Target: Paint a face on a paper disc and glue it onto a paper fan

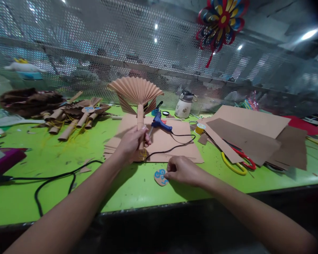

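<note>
My left hand [136,141] is wrapped round the cardboard tube handle of a pleated brown paper fan [137,88], held upright with the pleats spread at the top. Yellow string hangs at the handle's lower end. My right hand [184,171] is curled low over the table, thumb and forefinger pinching the right edge of a small heart-shaped brown paper cutout [160,177] with blue lettering. The cutout lies close to the table's front edge. Just right of the fan handle, a blue glue gun [160,122] rests on stacked brown paper sheets [181,141].
Several finished paper-and-tube pieces [69,123] are heaped at left. A black cord [55,175] crosses the green table [95,201]. At right lie scissors [233,167], a yellow tape roll [200,128] and large brown sheets [243,135]. A white bottle [184,106] stands behind, before a perforated metal screen [108,46].
</note>
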